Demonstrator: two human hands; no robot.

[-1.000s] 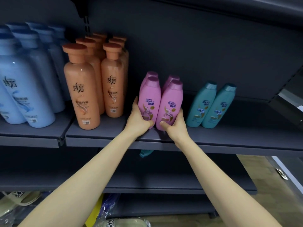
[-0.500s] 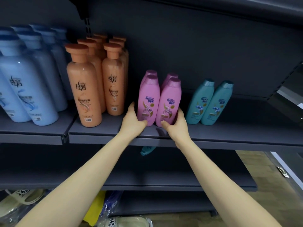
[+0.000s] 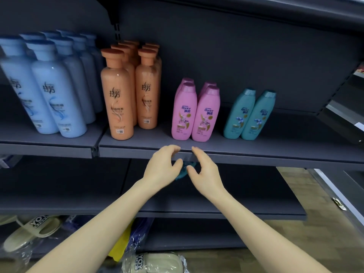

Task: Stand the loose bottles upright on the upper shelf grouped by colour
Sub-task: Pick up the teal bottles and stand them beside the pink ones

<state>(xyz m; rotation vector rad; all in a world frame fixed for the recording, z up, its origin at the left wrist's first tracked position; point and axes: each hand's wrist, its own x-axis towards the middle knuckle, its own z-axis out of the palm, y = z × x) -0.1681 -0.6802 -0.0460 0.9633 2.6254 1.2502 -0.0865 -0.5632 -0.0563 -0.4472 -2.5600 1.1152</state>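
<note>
Pink Rejoice bottles (image 3: 195, 113): four, upright on the upper shelf (image 3: 256, 152). Left of them are orange bottles (image 3: 118, 95), farther left blue bottles (image 3: 55, 91). Right of them stand two teal bottles (image 3: 248, 115). Just below them, at the shelf lip, are the left hand (image 3: 161, 168) and right hand (image 3: 204, 172), each grip loosely curled, holding nothing. Lower still is a loose teal bottle (image 3: 184, 170), mostly hidden behind the hands.

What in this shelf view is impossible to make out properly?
Head view:
- Teal bottle below the upper shelf: mostly hidden by the left hand, the right hand and that shelf's front edge; its pose is unclear.
- Rear pink bottles: only caps show behind the front pair.
- Leftmost blue bottle: cut by the frame edge, blurred.
- Wrapped slipper: cut by the bottom edge.
</note>
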